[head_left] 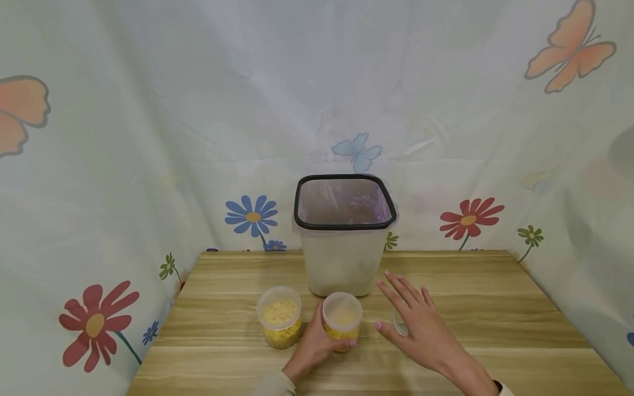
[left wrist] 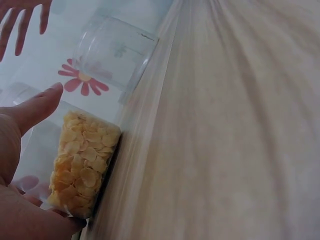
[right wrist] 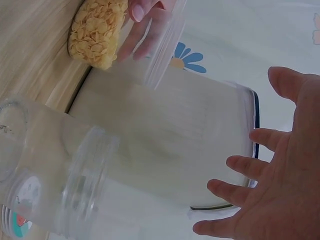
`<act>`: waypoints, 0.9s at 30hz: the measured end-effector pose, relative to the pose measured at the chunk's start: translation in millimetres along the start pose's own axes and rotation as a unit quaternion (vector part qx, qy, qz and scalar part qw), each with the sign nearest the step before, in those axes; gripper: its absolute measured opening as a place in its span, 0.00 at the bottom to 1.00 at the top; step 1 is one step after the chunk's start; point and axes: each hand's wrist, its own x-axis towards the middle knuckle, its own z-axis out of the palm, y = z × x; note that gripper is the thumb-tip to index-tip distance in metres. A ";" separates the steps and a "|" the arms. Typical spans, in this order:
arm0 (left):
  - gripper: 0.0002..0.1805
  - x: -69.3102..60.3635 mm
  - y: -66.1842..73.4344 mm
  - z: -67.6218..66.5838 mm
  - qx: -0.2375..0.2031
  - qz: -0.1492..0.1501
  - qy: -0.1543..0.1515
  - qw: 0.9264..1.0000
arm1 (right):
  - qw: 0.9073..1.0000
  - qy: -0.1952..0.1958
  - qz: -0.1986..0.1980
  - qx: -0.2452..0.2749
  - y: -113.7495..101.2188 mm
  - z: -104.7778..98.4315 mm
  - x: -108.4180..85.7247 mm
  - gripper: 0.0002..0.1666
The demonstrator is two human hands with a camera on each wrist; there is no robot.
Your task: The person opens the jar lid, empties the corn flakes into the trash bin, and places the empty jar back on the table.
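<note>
Though headcam obscures it, wristcams reveal empty jar (left wrist: 114, 54).

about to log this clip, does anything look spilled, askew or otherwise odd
Nothing stands out: the held jar, the flake jar beside it, the empty jar and the bin look upright, and no loose flakes show on the tabletop.

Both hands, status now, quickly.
Left hand: closed around the middle jar of yellow flakes.
Right hand: open, fingers spread, holding nothing; the clear jar near it is not gripped.
</note>
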 end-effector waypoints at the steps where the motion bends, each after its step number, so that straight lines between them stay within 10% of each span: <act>1: 0.61 0.0 -0.1 0.1 0.002 -0.001 0.001 1.000 | 1.000 -0.001 -0.001 0.001 -0.3 -0.2 1.1 0.45; 27: 0.61 -1.6 42.1 -10.8 0.047 0.051 0.020 0.997 | 0.998 0.036 -0.048 0.016 -15.1 -10.2 23.8 0.48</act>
